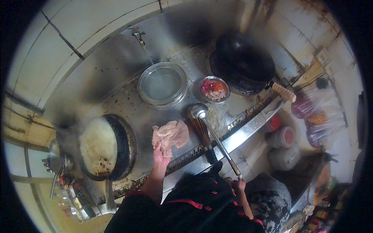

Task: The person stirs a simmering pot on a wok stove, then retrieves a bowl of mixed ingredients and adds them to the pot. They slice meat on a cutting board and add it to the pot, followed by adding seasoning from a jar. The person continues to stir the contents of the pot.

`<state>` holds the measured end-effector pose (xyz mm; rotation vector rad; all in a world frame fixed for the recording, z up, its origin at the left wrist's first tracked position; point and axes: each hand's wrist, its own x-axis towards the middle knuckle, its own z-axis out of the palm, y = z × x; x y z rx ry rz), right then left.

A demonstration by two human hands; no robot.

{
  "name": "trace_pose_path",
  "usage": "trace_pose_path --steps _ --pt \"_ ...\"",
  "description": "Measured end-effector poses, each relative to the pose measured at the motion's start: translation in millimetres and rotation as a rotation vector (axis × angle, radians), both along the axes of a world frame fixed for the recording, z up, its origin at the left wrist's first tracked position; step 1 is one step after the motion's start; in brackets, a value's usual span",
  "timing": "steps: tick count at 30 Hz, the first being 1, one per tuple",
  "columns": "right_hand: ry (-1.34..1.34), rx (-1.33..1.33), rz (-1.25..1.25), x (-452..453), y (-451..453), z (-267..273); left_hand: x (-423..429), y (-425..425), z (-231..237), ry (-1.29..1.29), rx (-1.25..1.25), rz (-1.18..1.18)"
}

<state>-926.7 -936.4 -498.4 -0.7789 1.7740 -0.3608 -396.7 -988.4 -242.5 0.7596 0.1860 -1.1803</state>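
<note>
My left hand grips a crumpled pinkish cloth above the steel cooktop. At the far end of the long handle of a steel ladle is my right hand; whether its fingers close on the handle is too small to tell. The ladle's bowl lies on the cooktop beside a bamboo wok brush with a dark handle. Left of the cloth, a wok holds pale, steaming liquid with small brown bits at its near side.
Water runs from a tap into a round metal basin. A small metal bowl holds red, orange and pale strips. A black wok with a wooden handle sits at the right. Plastic containers stand below the counter edge.
</note>
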Motion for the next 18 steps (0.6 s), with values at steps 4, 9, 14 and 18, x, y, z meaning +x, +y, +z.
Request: trace_pose_path --steps 4,9,14,18 --pt "0.345 -0.132 0.214 15 -3 13 3 7 -4 -0.014 0.067 0.011" --pt "-0.136 0.031 -0.258 27 -13 26 4 9 -1 0.016 -0.049 0.027" --pt "-0.182 0.040 -0.287 20 -11 17 4 4 4 0.042 0.064 0.166" --pt "-0.261 0.027 -0.302 18 -9 15 6 5 3 0.071 0.093 0.150"
